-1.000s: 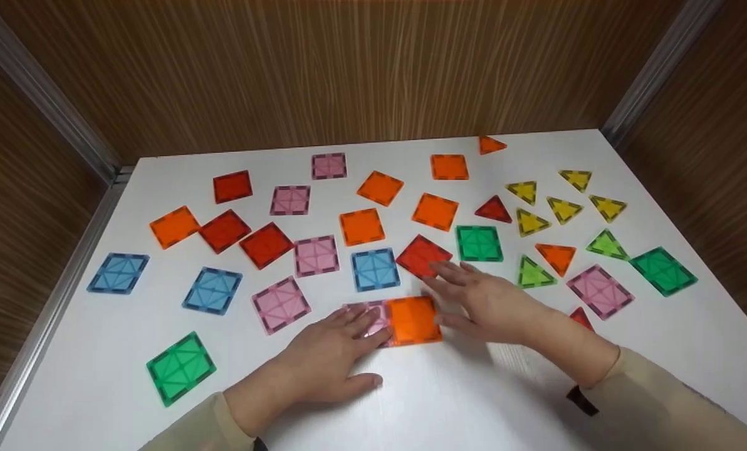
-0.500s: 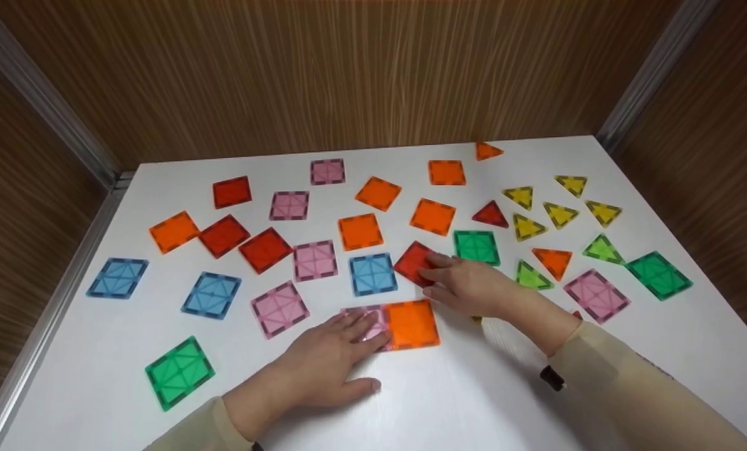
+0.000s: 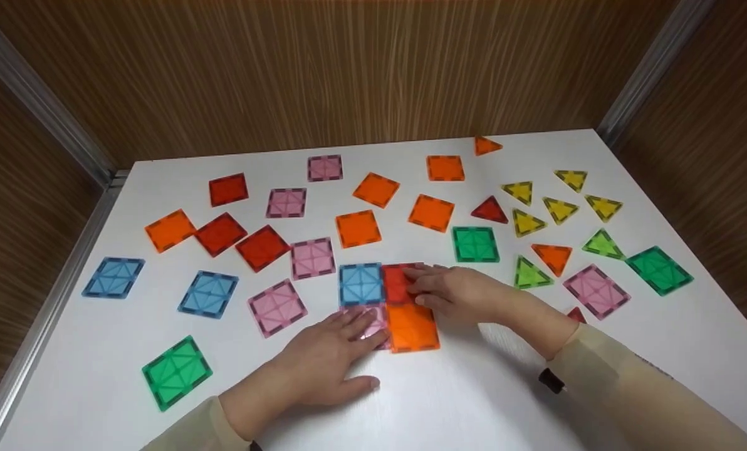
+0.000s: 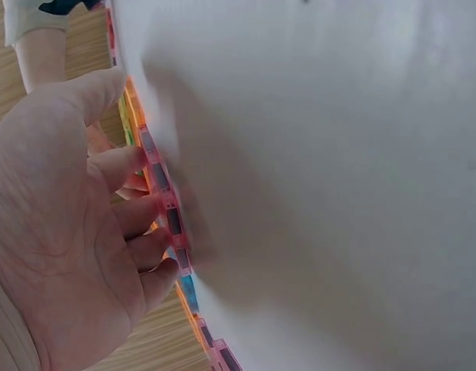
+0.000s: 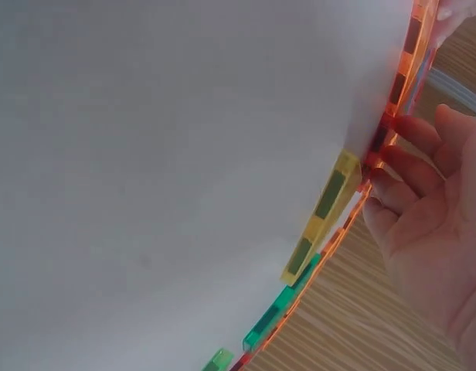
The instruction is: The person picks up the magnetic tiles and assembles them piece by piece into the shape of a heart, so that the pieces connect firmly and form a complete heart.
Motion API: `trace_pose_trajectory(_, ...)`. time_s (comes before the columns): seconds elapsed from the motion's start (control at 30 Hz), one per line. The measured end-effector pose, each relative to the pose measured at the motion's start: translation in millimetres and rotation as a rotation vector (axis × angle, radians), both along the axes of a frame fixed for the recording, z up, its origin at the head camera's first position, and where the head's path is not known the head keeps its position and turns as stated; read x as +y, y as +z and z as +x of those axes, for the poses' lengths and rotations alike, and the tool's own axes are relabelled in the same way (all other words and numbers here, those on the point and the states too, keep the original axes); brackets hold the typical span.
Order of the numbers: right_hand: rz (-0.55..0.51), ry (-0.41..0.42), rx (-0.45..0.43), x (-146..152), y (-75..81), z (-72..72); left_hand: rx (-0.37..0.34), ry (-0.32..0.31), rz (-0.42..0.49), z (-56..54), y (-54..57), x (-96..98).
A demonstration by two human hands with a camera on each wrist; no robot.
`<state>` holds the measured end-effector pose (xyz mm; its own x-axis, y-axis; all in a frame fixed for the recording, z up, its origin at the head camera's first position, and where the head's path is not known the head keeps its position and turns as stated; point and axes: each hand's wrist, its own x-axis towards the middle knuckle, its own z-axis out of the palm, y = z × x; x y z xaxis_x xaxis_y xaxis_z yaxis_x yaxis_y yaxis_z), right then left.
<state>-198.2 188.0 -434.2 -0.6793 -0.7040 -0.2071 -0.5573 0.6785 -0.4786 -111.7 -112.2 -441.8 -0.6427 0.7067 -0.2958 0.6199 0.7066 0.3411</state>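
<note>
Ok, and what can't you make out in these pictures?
- Head view: much of the nearest pink square, covered by the left hand.
- Head view: the right part of the nearest red square, covered by the right hand.
- Right wrist view: the yellow piece's full shape, seen nearly edge-on.
- Right wrist view: the rest of the light green piece, cut off by the bottom edge.

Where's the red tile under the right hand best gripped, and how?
Probably pinched at its far edge, from beyond: the red tile lies flat, the blue square against its left edge, the orange square its near one, the right hand covering its right part.
</note>
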Motion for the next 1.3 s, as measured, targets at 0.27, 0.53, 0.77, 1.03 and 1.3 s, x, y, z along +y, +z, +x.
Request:
trace_pose_trajectory(0.27, 0.073, 0.033, 0.105, 6.0, -1.6, 16.3, -0.015, 0.006, 0.003, -0.5, -0.8, -0.3)
trace_pose_trajectory(0.53, 0.116, 0.047, 0.147, 7.1, -3.8, 23.5, -0.009, 0.007, -0.002, 0.3, -0.1, 0.4)
trace_pose_trajectory(0.77, 0.110, 0.035, 0.152, 7.8, -6.9, 24.3, 0.019, -0.008, -0.009, 2.9, -1.4, 0.2)
trace_pose_trajectory(1.03, 0.099, 0.039, 0.149, 7.3, -7.5, 25.4, 0.067, 0.066, 0.027, -7.5, -0.5, -10.5)
trace_pose_trajectory(1.3, 0.101, 0.045, 0.158, 8.3, -9.0, 27.2, 0.108, 0.089, -0.002, -15.7, -4.1, -13.1)
